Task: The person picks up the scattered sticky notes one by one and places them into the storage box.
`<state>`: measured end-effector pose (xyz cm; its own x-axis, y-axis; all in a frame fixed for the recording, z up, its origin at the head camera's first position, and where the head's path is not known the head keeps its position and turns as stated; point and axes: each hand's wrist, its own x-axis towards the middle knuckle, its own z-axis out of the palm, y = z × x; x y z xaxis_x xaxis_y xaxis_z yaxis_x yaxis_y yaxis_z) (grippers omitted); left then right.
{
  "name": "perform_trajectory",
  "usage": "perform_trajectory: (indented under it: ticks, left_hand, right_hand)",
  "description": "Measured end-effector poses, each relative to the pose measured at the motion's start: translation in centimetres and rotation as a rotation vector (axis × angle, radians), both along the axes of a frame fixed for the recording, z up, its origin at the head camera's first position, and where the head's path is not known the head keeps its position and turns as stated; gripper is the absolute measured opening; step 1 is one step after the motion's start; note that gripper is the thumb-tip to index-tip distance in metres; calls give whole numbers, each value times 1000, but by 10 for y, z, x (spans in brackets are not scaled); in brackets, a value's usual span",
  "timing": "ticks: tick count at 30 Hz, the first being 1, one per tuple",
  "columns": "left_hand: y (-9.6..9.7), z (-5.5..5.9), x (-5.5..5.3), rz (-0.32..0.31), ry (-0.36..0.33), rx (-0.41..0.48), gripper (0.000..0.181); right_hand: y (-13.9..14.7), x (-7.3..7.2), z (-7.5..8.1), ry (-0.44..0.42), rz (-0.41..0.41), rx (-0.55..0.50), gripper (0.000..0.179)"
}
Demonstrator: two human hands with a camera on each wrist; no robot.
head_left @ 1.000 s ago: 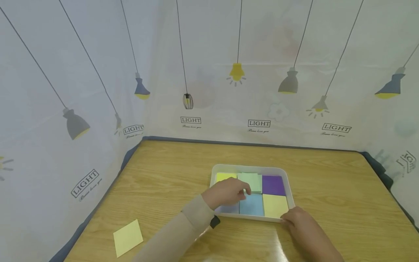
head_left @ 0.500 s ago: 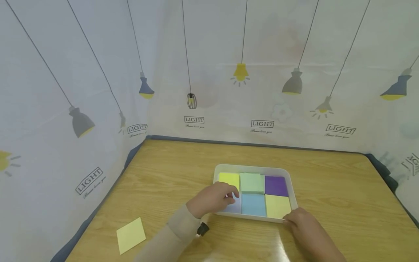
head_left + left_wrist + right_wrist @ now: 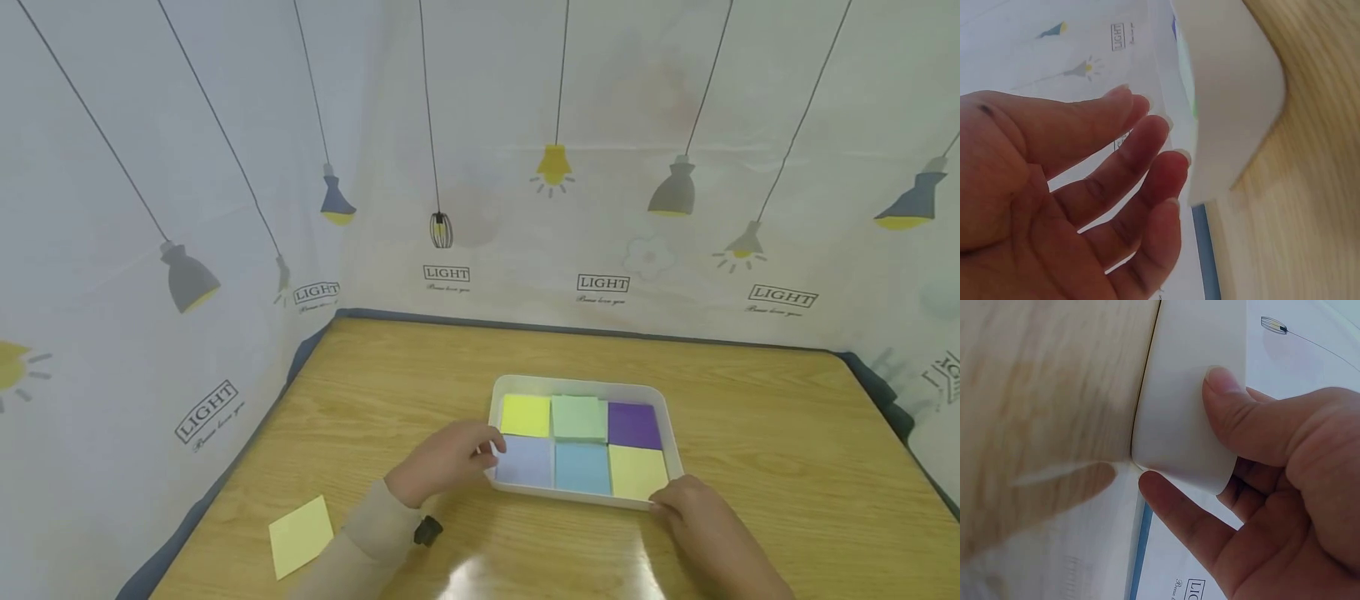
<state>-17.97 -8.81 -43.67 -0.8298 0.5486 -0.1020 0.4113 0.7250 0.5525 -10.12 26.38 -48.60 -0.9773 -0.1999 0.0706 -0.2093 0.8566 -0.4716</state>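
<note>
A white tray [image 3: 577, 386] on the table holds square sticky notes in two rows. At the back lie bright yellow notes [image 3: 525, 415], a slightly skewed light green stack [image 3: 576, 418] and purple notes [image 3: 633, 425]. Lavender notes [image 3: 524, 461], blue notes [image 3: 582, 468] and pale yellow notes [image 3: 637, 472] fill the front row. My left hand [image 3: 448, 457], fingers loosely bent and holding nothing, is at the tray's left edge; the left wrist view shows its fingertips close to the tray wall [image 3: 1235, 94]. My right hand [image 3: 701, 512] grips the front right corner, thumb against the outer wall [image 3: 1179, 394].
A pale yellow square note [image 3: 300, 536] lies on the wooden table [image 3: 390, 375] at the front left, partly overlapped by the left sleeve [image 3: 367, 533]. A lamp-printed white curtain [image 3: 495, 183] surrounds the table's back and sides.
My left hand has moved left from over the middle of the tray to its left edge, uncovering the lavender and bright yellow notes. My right hand has stayed at the tray's corner.
</note>
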Motion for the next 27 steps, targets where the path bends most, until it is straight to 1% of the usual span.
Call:
perform_trajectory:
  ticks: [5,8,13,17,21,23,27]
  left_hand:
    - [-27,-6,6,31,29,5,14]
    - [-45,-9,10,67,34,0,15]
    - [-71,-13,16,141,10,10,13]
    - [-86,-14,19,171,-6,15,14]
    - [-97,-13,20,194,-13,9,14]
    - [-103,-11,21,215,-15,-4,15]
    - [-118,-11,19,273,-47,-49,16]
  right_hand:
    - [-1,-1,0,15,2,8,11]
    - [-2,-1,0,20,8,8,9]
    - [-3,-1,0,14,13,6,8]
    - [-2,-2,0,0,7,15,8]
    - [-2,-2,-1,21,18,15,8]
    - [-2,-2,-2,40,22,14,8]
    - [-2,-1,-4,60,16,22,8]
